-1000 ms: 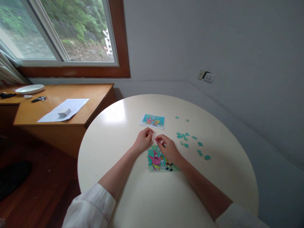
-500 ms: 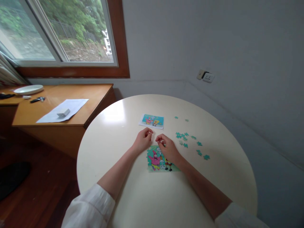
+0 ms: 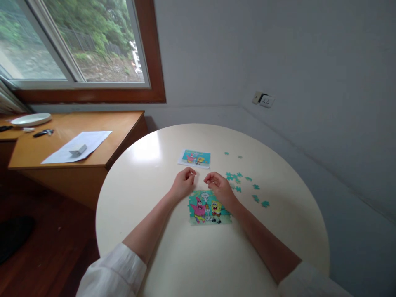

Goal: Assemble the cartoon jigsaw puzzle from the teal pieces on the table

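The partly joined jigsaw puzzle (image 3: 199,214) lies flat on the round table, showing a pink starfish, a pale squid-like figure and a yellow sponge character. My left hand (image 3: 185,181) is just beyond its upper left edge, fingers curled and thumb drawn in; whatever they hold is too small to make out. Over the puzzle's upper right corner, my right hand (image 3: 219,186) has its fingers loosely apart, with nothing visible in them. Past both hands rests the picture card (image 3: 195,158). Several loose teal puzzle pieces (image 3: 237,177) are scattered right of my right hand.
The cream round table (image 3: 139,222) stands near the wall. A wooden desk (image 3: 102,121) at the left bears a white plate (image 3: 31,120), white paper (image 3: 95,140) with a small grey block (image 3: 78,150), and dark small items. A socket (image 3: 266,101) is on the wall.
My right hand has lifted slightly off the puzzle and its fingers have loosened, uncovering more of the yellow character. The left hand keeps nearly the same pose. The whole view has shifted slightly.
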`<control>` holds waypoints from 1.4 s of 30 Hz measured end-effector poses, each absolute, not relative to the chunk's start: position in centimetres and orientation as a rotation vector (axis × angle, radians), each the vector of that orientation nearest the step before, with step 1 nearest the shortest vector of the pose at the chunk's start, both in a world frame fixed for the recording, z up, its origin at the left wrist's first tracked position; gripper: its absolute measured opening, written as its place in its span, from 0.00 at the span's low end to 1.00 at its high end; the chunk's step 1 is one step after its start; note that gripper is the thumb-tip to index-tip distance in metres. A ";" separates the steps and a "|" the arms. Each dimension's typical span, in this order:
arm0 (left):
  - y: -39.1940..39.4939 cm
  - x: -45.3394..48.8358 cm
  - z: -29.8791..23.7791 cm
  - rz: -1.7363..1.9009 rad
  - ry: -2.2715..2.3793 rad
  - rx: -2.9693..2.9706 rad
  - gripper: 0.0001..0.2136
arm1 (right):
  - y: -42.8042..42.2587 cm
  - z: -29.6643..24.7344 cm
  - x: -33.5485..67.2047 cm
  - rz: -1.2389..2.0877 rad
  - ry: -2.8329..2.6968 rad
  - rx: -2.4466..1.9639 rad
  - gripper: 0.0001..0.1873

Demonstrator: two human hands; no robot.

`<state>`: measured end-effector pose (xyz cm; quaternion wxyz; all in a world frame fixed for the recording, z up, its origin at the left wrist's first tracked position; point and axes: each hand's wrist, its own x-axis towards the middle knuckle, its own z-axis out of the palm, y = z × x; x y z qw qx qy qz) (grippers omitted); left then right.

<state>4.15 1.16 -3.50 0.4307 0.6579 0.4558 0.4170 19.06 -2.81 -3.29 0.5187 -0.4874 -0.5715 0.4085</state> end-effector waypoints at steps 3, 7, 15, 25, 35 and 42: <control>1.1 4.1 -3.4 1.030 1.142 1.641 0.05 | -2.6 -3.1 19.7 0.971 -1.315 -1.162 0.04; 1.0 4.0 -3.2 1.017 1.148 1.642 0.04 | -2.4 -2.9 20.8 0.908 -1.266 -1.177 0.04; 1.0 3.9 -3.1 1.012 1.152 1.642 0.05 | -2.0 -2.7 23.4 0.728 -1.195 -1.242 0.05; 1.2 3.8 -3.5 1.023 1.142 1.636 0.05 | -1.0 -3.1 26.4 0.534 -1.045 -1.322 0.06; 1.1 3.7 -3.3 1.019 1.142 1.630 0.05 | -0.5 -3.8 28.1 0.453 -1.018 -1.363 0.06; 1.2 3.7 -3.5 1.021 1.136 1.640 0.05 | -0.7 -3.6 27.8 0.430 -1.061 -1.393 0.06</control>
